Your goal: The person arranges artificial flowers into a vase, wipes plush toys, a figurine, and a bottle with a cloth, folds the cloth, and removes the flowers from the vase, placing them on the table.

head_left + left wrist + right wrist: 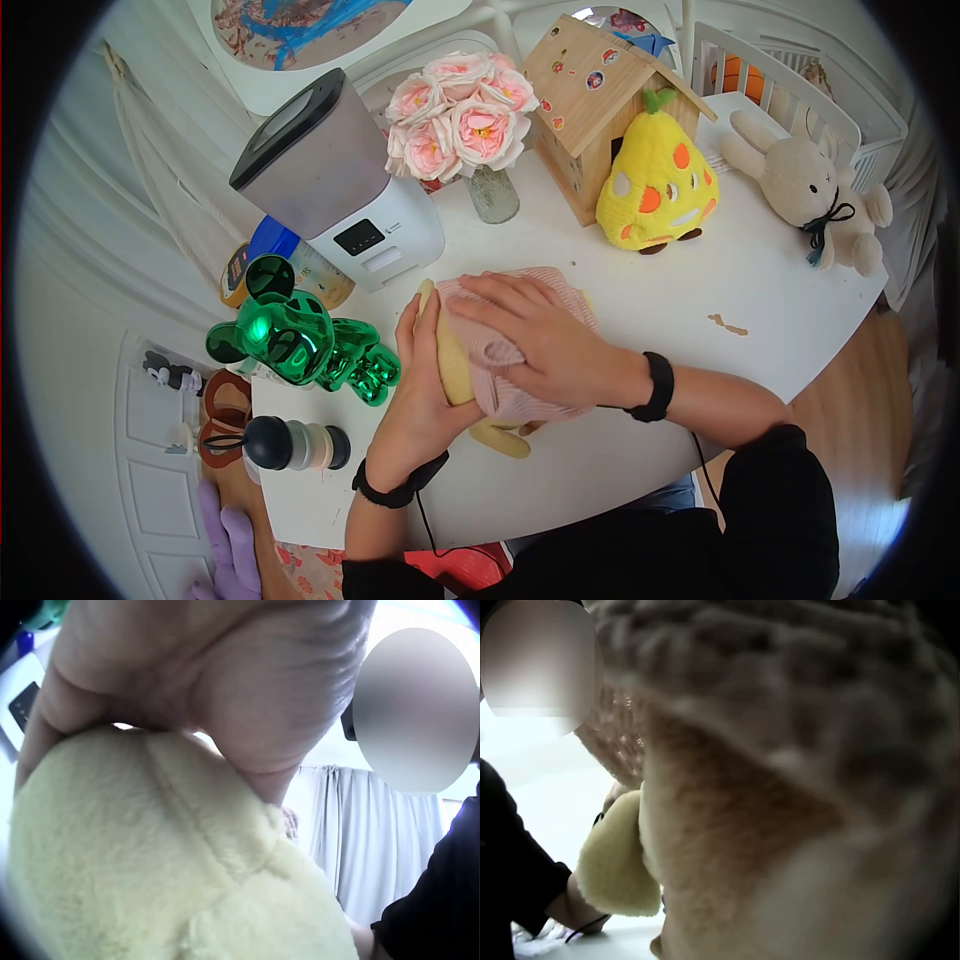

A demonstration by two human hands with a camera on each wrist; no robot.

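A pale yellow plush toy (pixel 454 350) is held upright over the table, its short limb (pixel 500 440) sticking out below. My left hand (pixel 420 405) grips the toy's left side, thumb toward me and fingers on the far side. Fuzzy yellow fabric (pixel 127 840) fills the left wrist view under that hand. A pink ribbed cloth (pixel 555 385) wraps the toy's top and right side. Over it lies my right hand (pixel 545 335), fingers spread across the cloth and thumb by a bunched fold. The right wrist view shows the textured cloth (pixel 780 682) above brownish plush (pixel 720 817).
Left of my hands stand a shiny green bear figure (pixel 300 340) and a black-topped bottle (pixel 300 443). Behind are a white-and-grey dispenser (pixel 330 180), a glass vase (pixel 493 195) of pink roses, a wooden house (pixel 590 90), a yellow pear plush (pixel 660 190) and a bunny plush (pixel 800 180).
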